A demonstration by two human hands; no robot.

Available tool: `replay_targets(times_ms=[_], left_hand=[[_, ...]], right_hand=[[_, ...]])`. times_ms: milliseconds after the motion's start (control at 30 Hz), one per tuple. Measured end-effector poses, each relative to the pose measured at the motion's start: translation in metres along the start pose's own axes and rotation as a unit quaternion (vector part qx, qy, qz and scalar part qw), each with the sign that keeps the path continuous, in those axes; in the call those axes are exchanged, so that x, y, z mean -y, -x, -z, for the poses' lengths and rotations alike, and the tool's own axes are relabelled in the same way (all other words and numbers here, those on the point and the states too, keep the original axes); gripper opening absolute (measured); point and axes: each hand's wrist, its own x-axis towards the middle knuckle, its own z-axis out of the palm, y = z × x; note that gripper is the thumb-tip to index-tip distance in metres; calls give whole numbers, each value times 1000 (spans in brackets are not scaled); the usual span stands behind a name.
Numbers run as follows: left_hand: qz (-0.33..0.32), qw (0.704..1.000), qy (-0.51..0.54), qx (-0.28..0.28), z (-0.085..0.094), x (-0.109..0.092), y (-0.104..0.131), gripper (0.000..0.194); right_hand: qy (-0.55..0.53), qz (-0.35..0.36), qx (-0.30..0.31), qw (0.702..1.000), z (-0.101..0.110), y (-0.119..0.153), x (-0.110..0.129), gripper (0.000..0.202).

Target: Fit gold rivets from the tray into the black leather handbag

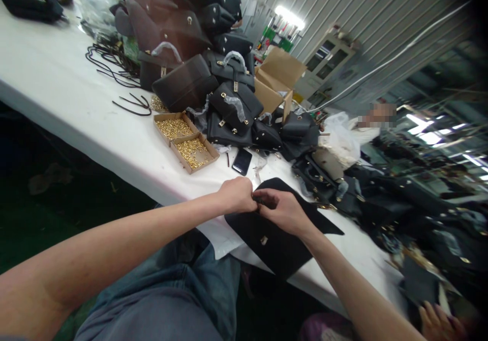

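Observation:
A black flat piece (280, 244) with a small metal fitting (264, 240) lies at the table's front edge, partly hanging over it. At its upper left part my left hand (238, 194) is closed, its fingertips meeting those of my right hand (280, 209). The right hand is pinched, thumb and fingers bent over the black piece. Whatever is between the fingertips is too small and hidden to name. Just beyond the hands lies a black phone (242, 161). Cardboard trays (212, 154) of small gold parts stand to the left of it.
Black handbags (186, 82) are piled at the back, beside an open cardboard box (267, 94). Black cords (133, 106) lie at the left on the white table (76, 102). More black bags (412, 198) fill the right. Another person's hand (438, 320) shows at bottom right.

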Motion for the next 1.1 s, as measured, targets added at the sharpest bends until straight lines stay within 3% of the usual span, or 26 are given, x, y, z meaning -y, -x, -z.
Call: replay_targets(times_ms=[167,433,633,900,1100], left_hand=[[-22,998,-45,-23,-5,-2,7,34],[-20,998,-25,-53,-9,0,14,30],[-80,994,-50,-51,-13,3,12,29],[-22,999,-10,-40,-14,0,7,31],[-29,998,-12,-60,-16,-3,8,28]], right_hand=[[44,19,-12,999,-2,2,6,35],[-2,16,-54,998,-10,4,8,37],[9,15,-49,999,-9,5,9,39],[21,18,-51,998,-4,-1,7,32],[2,2,-58,998,-5,-3,3,35]])
